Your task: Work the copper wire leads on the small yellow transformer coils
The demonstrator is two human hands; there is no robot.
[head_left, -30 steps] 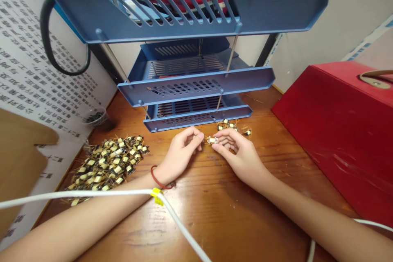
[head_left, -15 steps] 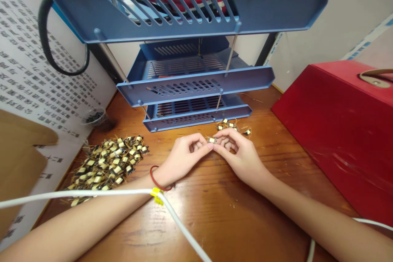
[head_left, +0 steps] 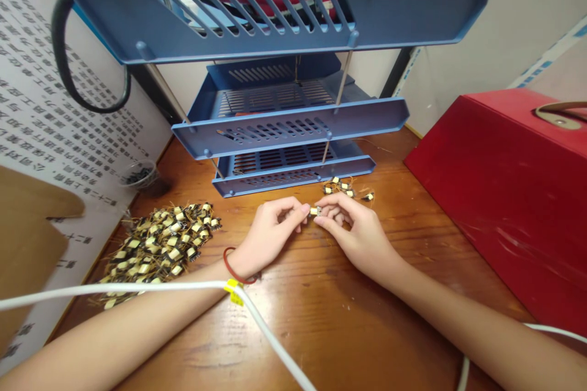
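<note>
A small transformer-like component (head_left: pixel 315 211) with a pale yellow taped core and fine copper leads sits between my fingertips at the middle of the wooden desk (head_left: pixel 348 324). My left hand (head_left: pixel 270 232), with a red cord on its wrist, pinches one side of it. My right hand (head_left: pixel 355 229) holds the other side, and my fingers hide part of it. A few similar components (head_left: pixel 343 188) lie just beyond my right hand. A large heap of them (head_left: pixel 156 250) lies to the left of my left hand.
A blue slotted tray rack (head_left: pixel 288 128) stands on the desk straight ahead, with red items on its top tier. A red box (head_left: pixel 499 195) fills the right side. A white cable (head_left: pixel 137 287) with a yellow tag (head_left: pixel 233 292) crosses my left forearm. A small plastic cup (head_left: pixel 140 175) stands at the back left.
My left fingertips have moved in to the component, and both hands now pinch it. The view has shifted slightly.
</note>
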